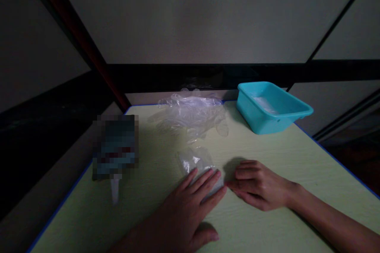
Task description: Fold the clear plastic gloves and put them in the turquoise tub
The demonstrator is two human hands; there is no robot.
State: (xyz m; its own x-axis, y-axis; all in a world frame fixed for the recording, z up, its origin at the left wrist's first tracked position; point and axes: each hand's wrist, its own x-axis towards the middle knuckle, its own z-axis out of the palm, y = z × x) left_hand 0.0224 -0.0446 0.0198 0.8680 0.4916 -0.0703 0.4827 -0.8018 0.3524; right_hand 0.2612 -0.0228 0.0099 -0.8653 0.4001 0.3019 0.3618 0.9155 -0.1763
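A small clear plastic piece (197,158), folded or crumpled, lies flat near the middle of the table. Resting on its near part is my left hand (192,205), palm down with the fingers spread. Just right of it, my right hand (258,185) lies on the table with its fingers curled together. Its fingertips are beside the plastic's right edge, and whether they pinch anything is hidden. Farther back sits a loose pile of clear plastic gloves (192,112).
A turquoise basin (273,122) stands at the back right of the pale table (160,166), with something clear and whitish inside. A pixelated dark object (117,142) is at the left, a pale strip (115,189) below it. Behind are wall panels (190,19).
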